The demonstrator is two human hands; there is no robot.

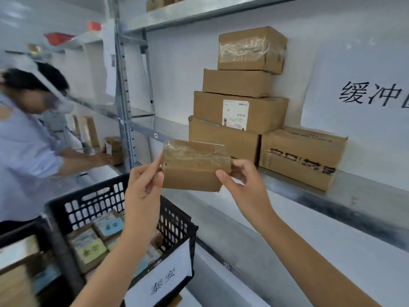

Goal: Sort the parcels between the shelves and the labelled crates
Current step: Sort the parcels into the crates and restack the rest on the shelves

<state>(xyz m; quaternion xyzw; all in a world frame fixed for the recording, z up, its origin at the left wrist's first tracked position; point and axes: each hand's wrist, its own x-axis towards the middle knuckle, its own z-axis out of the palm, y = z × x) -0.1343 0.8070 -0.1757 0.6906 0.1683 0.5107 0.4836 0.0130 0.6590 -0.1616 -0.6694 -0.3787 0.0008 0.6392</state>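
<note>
A small brown cardboard parcel with clear tape over its top hangs in the air in front of the metal shelf. My left hand pinches its left end, and my right hand grips its right end with thumb in front and fingers behind. Behind it on the shelf stands a stack of several brown parcels, one with a white shipping label, and a larger box sits to their right. Below my left arm a black plastic crate with a white paper label holds several labelled parcels.
Another person at the left, in a light shirt, touches a box on a lower shelf. A second dark crate with parcels is at the bottom left. A white sign with black characters hangs on the wall. An upright shelf post stands left of centre.
</note>
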